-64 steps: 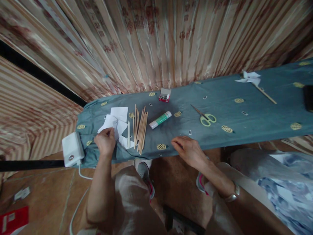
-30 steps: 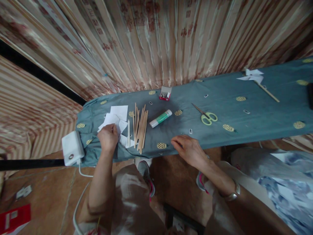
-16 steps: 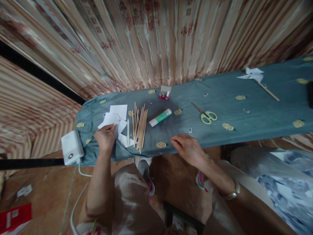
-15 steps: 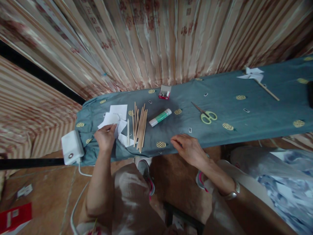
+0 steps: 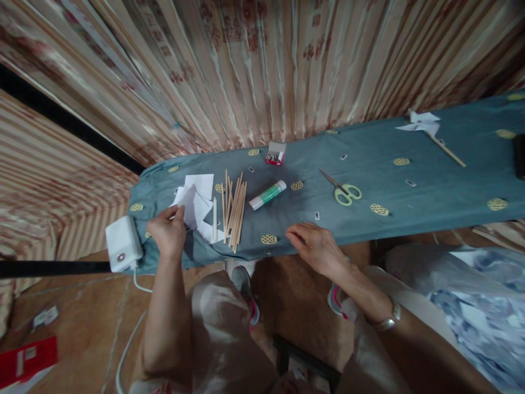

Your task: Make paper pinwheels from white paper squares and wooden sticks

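My left hand (image 5: 169, 232) pinches a sheet of white paper (image 5: 191, 208) between thumb and fingers, lifted partly off a small pile of white paper (image 5: 202, 183). Just right of the pile lies a white pencil-like stick (image 5: 215, 219). A bundle of thin wooden sticks (image 5: 237, 210) is beside it. My right hand (image 5: 314, 246) hovers at the cloth's front edge, fingers curled together, and nothing shows in it. Beyond it lie a green and white glue stick (image 5: 267, 195) and scissors (image 5: 346, 193) with light green handles.
A blue-green pineapple-print cloth (image 5: 361, 158) covers the long table. Near the curtain stands an open little red box (image 5: 275, 154) of shiny metal pieces. A white paper pinwheel (image 5: 424, 125) on a stick lies far right. At the left edge is a white device (image 5: 123, 244) with a cable.
My left hand has drawn slightly left, tilting the white paper up from the pile. The right hand is nearly still.
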Demonstrator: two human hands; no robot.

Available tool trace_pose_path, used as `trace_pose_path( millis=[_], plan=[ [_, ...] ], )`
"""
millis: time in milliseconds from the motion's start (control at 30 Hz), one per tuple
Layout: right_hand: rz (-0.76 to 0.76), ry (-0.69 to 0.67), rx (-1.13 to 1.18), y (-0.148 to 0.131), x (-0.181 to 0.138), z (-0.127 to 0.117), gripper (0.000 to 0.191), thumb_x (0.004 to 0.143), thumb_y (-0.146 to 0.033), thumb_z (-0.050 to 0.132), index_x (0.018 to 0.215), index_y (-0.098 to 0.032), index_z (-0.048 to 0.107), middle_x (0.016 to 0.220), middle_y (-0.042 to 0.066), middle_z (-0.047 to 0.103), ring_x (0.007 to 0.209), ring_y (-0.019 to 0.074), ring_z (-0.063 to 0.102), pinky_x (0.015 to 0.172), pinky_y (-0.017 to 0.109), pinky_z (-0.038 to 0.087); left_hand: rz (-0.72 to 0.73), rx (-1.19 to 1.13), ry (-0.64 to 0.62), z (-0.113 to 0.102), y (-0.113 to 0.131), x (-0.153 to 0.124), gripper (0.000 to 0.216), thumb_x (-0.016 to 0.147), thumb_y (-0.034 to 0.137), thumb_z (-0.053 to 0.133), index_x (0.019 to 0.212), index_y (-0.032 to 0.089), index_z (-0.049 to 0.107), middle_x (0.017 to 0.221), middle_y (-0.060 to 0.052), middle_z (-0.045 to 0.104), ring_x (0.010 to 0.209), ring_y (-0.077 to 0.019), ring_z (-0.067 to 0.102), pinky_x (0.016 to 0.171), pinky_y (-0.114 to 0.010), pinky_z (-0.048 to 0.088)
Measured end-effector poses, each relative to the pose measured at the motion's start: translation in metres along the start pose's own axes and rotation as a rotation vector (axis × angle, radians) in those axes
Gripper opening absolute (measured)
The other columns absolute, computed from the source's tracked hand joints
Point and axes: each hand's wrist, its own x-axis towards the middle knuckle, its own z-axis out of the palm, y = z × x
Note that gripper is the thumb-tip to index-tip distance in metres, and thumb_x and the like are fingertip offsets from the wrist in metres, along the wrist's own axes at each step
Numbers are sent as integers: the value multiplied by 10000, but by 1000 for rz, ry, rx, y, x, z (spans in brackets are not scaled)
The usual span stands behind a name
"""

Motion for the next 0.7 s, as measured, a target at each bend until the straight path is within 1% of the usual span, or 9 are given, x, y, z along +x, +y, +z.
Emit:
trace_pose_path(
  millis=[100, 200, 267, 333, 400, 467, 500, 567, 700],
  plan=[
    [5, 19, 14, 1, -1, -2, 173, 933, -183, 551, 845, -192, 699, 814, 52, 736, 792, 209, 690, 746, 302, 483, 106, -119, 79, -12, 20, -9, 264, 788, 319, 665, 890, 90, 747, 878, -106, 772, 795, -227, 722, 792, -359, 580],
    [13, 79, 51, 4, -1, -8, 167, 929, -189, 546, 873, -187, 703, 823, 49, 740, 780, 204, 694, 750, 303, 499, 344, -235, 96, -19, 60, -38, 209, 846, 309, 685, 879, 111, 746, 895, -81, 772, 855, -210, 727, 842, -372, 587],
    [32, 143, 76, 10, -1, -15, 175, 927, -202, 538, 901, -185, 710, 841, 55, 750, 766, 200, 698, 749, 302, 514, 504, -279, -18, -13, 89, -68, 142, 893, 253, 669, 919, 141, 752, 920, -64, 775, 866, -188, 731, 869, -365, 591],
    [72, 227, 85, 18, -2, -24, 188, 926, -231, 534, 937, -186, 716, 882, 67, 765, 771, 204, 706, 762, 312, 531, 715, -301, -176, 3, 112, -99, 119, 915, 202, 647, 966, 158, 746, 1006, -82, 772, 930, -178, 734, 896, -339, 598],
    [128, 311, 73, 30, -4, -33, 199, 919, -254, 535, 961, -193, 720, 911, 74, 773, 793, 217, 715, 782, 330, 545, 927, -274, -296, 25, 125, -127, 162, 955, 196, 583, 999, 178, 737, 1025, -72, 767, 934, -168, 734, 859, -317, 617],
    [174, 361, 50, 41, -8, -42, 209, 907, -254, 533, 980, -195, 720, 934, 79, 777, 816, 229, 721, 804, 352, 558, 1073, -198, -417, 48, 129, -148, 182, 971, 198, 553, 1003, 173, 730, 1030, -74, 767, 942, -177, 734, 837, -317, 623],
    [185, 365, 40, 46, -10, -45, 221, 902, -241, 525, 995, -193, 719, 946, 83, 777, 827, 232, 723, 815, 363, 563, 1114, -188, -448, 57, 128, -155, 179, 969, 187, 551, 989, 168, 728, 1008, -72, 769, 930, -178, 735, 832, -313, 622],
    [172, 341, 27, 53, -14, -49, 259, 877, -196, 508, 1039, -185, 711, 984, 91, 773, 872, 241, 724, 850, 388, 569, 1122, -172, -477, 69, 127, -164, 167, 961, 163, 555, 983, 158, 720, 979, -73, 767, 887, -172, 736, 822, -301, 621],
    [30, 231, 24, 53, -21, -46, 364, 792, -107, 539, 1118, -171, 686, 1195, 120, 722, 1122, 274, 664, 1002, 447, 523, 1126, -195, -496, 76, 132, -171, 171, 969, 166, 539, 974, 135, 707, 913, -79, 761, 799, -171, 736, 759, -282, 619]
  ],
)
